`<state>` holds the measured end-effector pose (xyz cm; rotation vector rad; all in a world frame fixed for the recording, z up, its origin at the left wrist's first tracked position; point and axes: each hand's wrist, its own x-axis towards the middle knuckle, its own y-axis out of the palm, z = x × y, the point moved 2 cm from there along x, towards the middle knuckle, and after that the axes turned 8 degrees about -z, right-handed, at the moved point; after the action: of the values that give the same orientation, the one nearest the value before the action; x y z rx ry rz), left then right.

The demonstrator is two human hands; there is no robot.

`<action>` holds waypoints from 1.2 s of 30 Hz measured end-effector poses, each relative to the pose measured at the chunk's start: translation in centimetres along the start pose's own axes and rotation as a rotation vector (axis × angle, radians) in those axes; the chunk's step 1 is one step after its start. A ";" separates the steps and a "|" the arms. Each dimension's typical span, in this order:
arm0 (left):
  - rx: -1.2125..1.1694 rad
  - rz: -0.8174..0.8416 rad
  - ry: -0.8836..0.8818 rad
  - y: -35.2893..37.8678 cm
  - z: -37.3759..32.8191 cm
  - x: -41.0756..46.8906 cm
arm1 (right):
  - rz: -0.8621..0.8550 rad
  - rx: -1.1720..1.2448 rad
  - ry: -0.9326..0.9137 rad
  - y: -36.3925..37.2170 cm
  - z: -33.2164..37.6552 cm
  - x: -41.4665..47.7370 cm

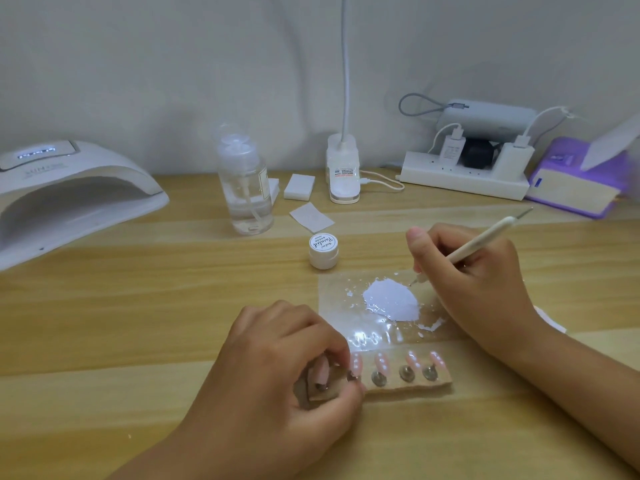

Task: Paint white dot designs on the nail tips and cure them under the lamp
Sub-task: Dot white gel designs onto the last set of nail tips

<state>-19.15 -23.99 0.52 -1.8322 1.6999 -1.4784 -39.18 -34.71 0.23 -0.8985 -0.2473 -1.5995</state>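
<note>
A tan holder strip (408, 385) lies near the front of the table with several pink nail tips (381, 362) standing on metal pins; some tips carry white dots. My left hand (277, 368) grips the strip's left end, its fingers curled round it and covering one tip. My right hand (474, 282) holds a cream dotting pen (481, 244) like a pencil. The pen's tip touches the right edge of a white paint puddle (391, 299) on a clear film palette (339, 296). A small white paint jar (323, 251) stands closed behind the palette. The white curing lamp (69, 199) sits at far left.
A clear pump bottle (244, 188) stands at the middle back, with white pads (299, 186) and a wipe (311, 217) beside it. A desk lamp base (343, 171) is behind them. A power strip (464, 178) with plugs and a purple box (578, 181) fill the back right.
</note>
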 end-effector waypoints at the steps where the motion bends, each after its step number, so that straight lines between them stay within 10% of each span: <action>1: 0.006 0.001 -0.002 -0.1 0.0 -0.1 | 0.001 0.001 -0.003 0.0 0.0 0.0; 36: -0.303 0.082 -0.125 -1.4 2.3 0.2 | 0.191 0.059 0.113 0.6 -0.5 0.1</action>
<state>-16.52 -24.77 0.61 -1.9246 1.9975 -1.0981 -38.85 -35.24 -0.24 -0.7603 -0.1242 -1.4529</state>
